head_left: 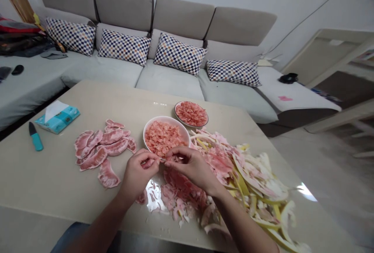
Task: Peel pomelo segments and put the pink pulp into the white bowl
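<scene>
My left hand (142,169) and my right hand (188,167) meet at the near rim of a white bowl (145,128), fingers pinched on a small piece of pomelo flesh, partly hidden by the fingertips. The bowl is filled with loose pink pomelo pulp (165,138). Left of it lie several pink pomelo segments (112,136) with membrane on. Behind it, a dark-rimmed plate (175,111) holds more pulp (191,113). Under and beside my right hand spread pink membrane scraps (187,190) and yellow-green and white pomelo peel (263,179).
On the table's (37,183) left side lie a teal-handled knife (36,140) and a blue tissue pack (60,118). A grey sofa (172,77) with checkered cushions (179,54) stands behind the table. Wet patches (154,196) shine near the table's front edge.
</scene>
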`<state>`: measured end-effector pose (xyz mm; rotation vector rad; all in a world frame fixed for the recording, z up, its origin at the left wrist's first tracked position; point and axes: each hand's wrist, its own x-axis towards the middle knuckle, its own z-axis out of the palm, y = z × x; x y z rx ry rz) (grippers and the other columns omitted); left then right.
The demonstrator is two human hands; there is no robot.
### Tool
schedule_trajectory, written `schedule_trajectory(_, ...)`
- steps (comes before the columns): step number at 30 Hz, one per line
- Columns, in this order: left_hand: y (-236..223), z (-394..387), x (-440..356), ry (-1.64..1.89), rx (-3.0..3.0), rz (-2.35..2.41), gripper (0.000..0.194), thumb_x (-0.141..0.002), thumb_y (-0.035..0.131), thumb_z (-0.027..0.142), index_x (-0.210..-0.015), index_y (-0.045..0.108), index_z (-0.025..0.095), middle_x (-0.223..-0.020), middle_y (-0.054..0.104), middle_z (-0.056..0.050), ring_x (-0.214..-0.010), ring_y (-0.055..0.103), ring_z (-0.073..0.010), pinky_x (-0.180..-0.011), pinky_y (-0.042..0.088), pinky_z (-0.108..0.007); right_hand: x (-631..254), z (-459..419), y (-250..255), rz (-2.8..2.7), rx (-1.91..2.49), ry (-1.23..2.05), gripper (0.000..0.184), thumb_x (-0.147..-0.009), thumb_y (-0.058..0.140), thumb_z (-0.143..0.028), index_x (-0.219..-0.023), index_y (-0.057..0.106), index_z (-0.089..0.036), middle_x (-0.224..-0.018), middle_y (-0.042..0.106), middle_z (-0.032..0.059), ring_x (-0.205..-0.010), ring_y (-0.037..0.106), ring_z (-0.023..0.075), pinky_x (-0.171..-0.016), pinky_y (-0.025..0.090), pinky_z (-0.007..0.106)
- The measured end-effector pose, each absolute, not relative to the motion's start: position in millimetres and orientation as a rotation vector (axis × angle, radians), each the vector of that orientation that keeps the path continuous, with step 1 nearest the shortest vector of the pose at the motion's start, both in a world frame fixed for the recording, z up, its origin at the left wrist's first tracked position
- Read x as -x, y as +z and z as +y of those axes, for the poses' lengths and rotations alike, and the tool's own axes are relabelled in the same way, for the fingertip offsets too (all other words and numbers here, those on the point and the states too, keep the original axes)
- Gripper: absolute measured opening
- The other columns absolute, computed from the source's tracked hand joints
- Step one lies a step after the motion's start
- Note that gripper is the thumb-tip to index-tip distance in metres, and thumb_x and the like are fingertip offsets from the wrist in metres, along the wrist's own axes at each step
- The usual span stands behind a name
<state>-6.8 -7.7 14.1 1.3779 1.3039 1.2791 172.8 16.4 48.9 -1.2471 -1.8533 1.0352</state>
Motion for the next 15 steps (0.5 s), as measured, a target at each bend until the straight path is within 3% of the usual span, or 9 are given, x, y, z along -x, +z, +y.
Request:
schedule_trajectory(7, 17.9, -2.7, 13.2, 1.174, -1.095, 1.214, 0.014, -0.076, 0.064, 0.029, -0.071, 0.067, 0.016, -0.068, 0.055, 0.001, -0.052, 0.050, -0.0094, -0.047, 0.046, -0.021, -185.1, 27.5, 61.0, -1.877, 1.274, 1.119, 0.016, -0.074, 0.077, -0.030, -0.085, 0.073, -0.019, -0.086, 0.074, 0.0028, -0.078, 0.067, 0.0186, -0.072, 0.052, 0.029)
schedule_trajectory(12, 19.4, -5.7, 11.7, 1.188, -1.369, 1.212, 0.017, -0.078, 0.067, 0.028, -0.090, 0.076, 0.020, -0.093, 0.065, -0.006, -0.083, 0.064, -0.0175, -0.071, 0.054, -0.027, -180.5, 27.3, 66.6, -1.912, 1.219, 1.197, 0.017, -0.072, 0.079, -0.029, -0.085, 0.073, -0.020, -0.083, 0.074, 0.0009, -0.075, 0.067, 0.0171, -0.070, 0.052, 0.028)
schedule_trajectory(15, 18.6, -7.1, 12.0, 1.198, -1.435, 1.206, 0.022, -0.079, 0.067, 0.027, -0.099, 0.076, 0.021, -0.095, 0.065, -0.006, -0.090, 0.064, -0.0184, -0.076, 0.054, -0.028, -175.7, 25.3, 68.6, -1.953, 1.198, 1.188, 0.017, -0.071, 0.080, -0.028, -0.084, 0.073, -0.021, -0.082, 0.073, 0.0000, -0.074, 0.066, 0.0166, -0.069, 0.051, 0.027)
